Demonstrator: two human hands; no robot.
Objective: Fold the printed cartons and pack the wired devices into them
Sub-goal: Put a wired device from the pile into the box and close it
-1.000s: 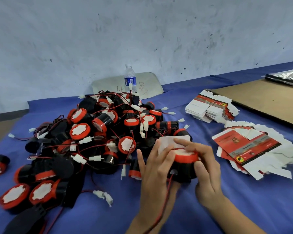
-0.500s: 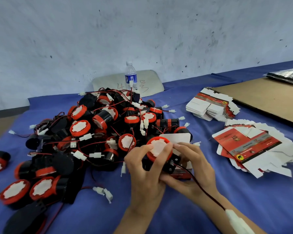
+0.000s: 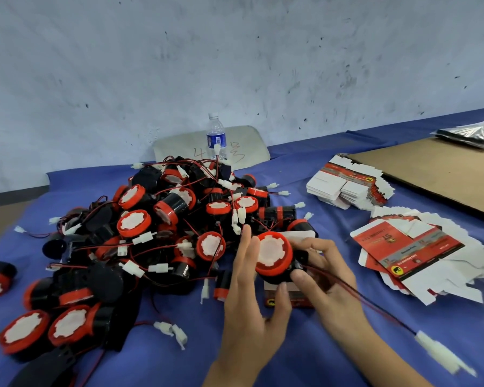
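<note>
A wired device, black with a red rim and a white face, sits tilted in a small red printed carton on the blue cloth. My right hand curls round the device's black body from the right. My left hand lies against its left side with straight fingers, thumb on the carton's front. The device's red and black wire runs over my right wrist to a white connector. A white carton flap shows behind the device.
A big pile of the same wired devices fills the left and middle. Flat printed cartons fan out at the right, a second stack behind them. A water bottle, brown cardboard sheet and silver bag lie farther back.
The device turned from lying under my fingers to face up and tilted in the carton. My left fingers straightened beside it; the wire swung across my right wrist.
</note>
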